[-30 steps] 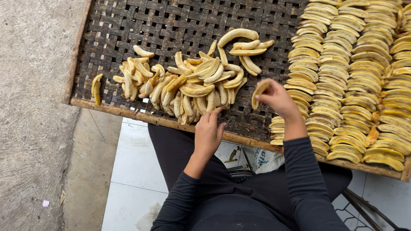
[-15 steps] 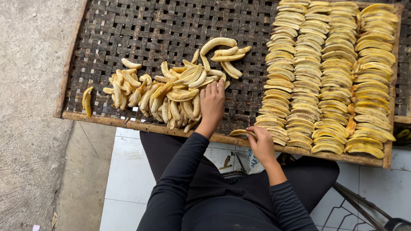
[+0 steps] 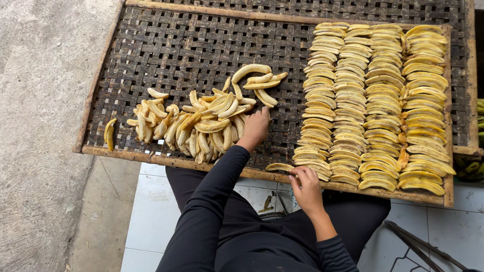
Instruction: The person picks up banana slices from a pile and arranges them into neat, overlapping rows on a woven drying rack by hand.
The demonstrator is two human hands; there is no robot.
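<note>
On the dark woven bamboo drying rack (image 3: 151, 45), the right hand (image 3: 306, 187) pinches a soft, light peeled yellow banana slice (image 3: 279, 166), probably best held mid-length, at its near edge while the left hand's (image 3: 255, 128) curled fingers rest beside the loose heap of slices (image 3: 196, 123).

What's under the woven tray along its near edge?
Under the woven tray the person's dark-clothed lap and white floor tiles show past its wooden rim. Anything farther under is hidden by the mat and the banana slices.
</note>
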